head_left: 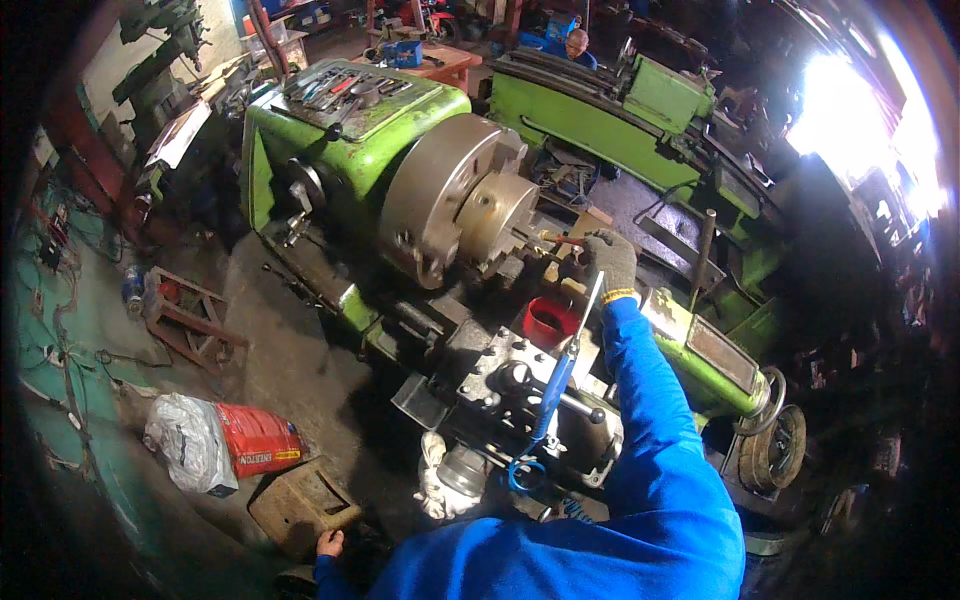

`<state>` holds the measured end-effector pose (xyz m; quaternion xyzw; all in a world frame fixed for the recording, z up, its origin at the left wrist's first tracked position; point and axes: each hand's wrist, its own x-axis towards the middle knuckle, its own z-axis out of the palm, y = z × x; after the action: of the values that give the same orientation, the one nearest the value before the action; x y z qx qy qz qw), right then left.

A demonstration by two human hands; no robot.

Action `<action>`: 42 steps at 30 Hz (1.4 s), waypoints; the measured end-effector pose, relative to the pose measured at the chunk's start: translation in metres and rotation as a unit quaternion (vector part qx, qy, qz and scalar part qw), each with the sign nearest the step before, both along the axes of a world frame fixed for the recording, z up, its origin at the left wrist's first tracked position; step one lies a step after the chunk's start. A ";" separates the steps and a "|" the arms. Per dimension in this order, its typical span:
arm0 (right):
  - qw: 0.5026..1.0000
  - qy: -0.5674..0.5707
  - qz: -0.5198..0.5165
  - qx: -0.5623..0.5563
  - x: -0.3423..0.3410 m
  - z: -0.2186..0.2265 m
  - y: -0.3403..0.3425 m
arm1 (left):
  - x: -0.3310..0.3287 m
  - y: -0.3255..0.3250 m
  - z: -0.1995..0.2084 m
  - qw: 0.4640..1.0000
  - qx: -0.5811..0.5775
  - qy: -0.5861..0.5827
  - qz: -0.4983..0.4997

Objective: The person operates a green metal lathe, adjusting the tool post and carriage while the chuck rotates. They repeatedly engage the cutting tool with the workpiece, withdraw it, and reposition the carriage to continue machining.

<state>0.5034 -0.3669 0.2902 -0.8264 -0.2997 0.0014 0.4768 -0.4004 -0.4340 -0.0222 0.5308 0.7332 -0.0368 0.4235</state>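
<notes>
My right hand [610,258], in a grey knitted glove with a yellow cuff, reaches out over the green lathe [360,130]. Its fingers are closed round a thin tool with an orange-red part [565,240], which points at the face of a round metal workpiece [497,215]. That workpiece sits in the jaws of the large chuck [430,190]. Below the glove stands a red cup [550,322]. A blue air blow gun [553,390] with a long metal nozzle rests at the tool post [505,365]. My bare left hand [330,543] hangs low at left, its fingers mostly hidden.
Hand tools lie on the headstock top [345,90]. A handwheel [768,400] is at the right end. A rag [432,475] hangs near the carriage. On the floor at left are a red and white sack [255,440] and a metal stand [190,315]. Another person [578,45] is far behind.
</notes>
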 end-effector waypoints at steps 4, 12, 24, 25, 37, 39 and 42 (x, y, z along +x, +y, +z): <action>0.997 -0.009 0.018 -0.069 -0.020 0.024 0.008 | -0.018 -0.013 0.017 0.998 0.007 -0.008 -0.058; 0.956 -0.150 0.067 -0.244 -0.045 0.057 0.008 | -0.017 -0.052 0.018 0.985 -0.103 0.135 0.022; 0.946 -0.171 0.057 -0.270 -0.045 0.060 0.014 | 0.001 0.000 0.012 0.999 0.036 0.013 0.024; 0.945 -0.181 0.058 -0.267 -0.043 0.056 0.012 | 0.008 -0.001 0.016 0.998 0.038 0.011 0.043; 0.924 -0.246 0.035 -0.291 -0.047 0.057 0.003 | -0.025 -0.004 -0.004 0.997 0.024 0.025 -0.064; 0.973 -0.152 -0.005 -0.176 -0.057 0.061 -0.002 | -0.025 -0.007 -0.004 0.997 0.033 0.025 -0.071; 0.999 -0.025 -0.033 -0.031 -0.061 0.067 -0.031 | -0.021 0.002 0.000 0.996 0.039 -0.002 -0.086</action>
<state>0.4420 -0.3982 0.3572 -0.8498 -0.2839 -0.0252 0.4434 -0.4214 -0.4324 -0.0219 0.6080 0.6851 -0.0429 0.3989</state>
